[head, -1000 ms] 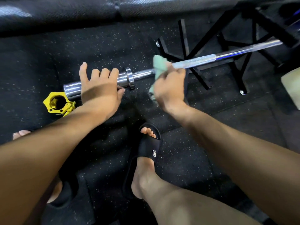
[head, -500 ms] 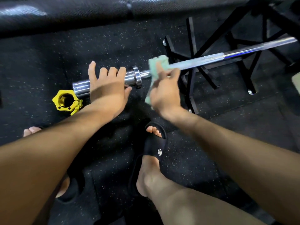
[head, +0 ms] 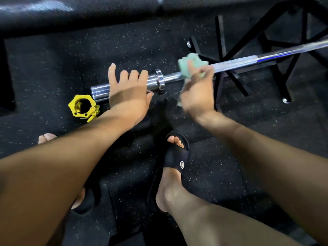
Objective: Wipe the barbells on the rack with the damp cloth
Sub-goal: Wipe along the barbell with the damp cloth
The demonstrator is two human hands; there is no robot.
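Observation:
A chrome barbell (head: 237,62) runs from the lower left up to the right edge, its shaft resting on a black metal rack (head: 229,55). My left hand (head: 129,93) lies over the thick sleeve end of the bar, fingers stretched across the top and the thumb under it. My right hand (head: 198,93) grips a pale green cloth (head: 190,65) wrapped around the thin shaft just right of the collar flange (head: 159,81). The cloth's lower end hangs below my hand.
A yellow barbell clamp (head: 82,108) lies on the black speckled rubber floor (head: 71,59) beside the bar's end. My feet in black slides (head: 175,157) stand below the bar. A black padded edge (head: 88,13) runs along the top.
My right hand with the cloth has slid a little to the right along the shaft, away from the collar. My left hand keeps its place on the sleeve.

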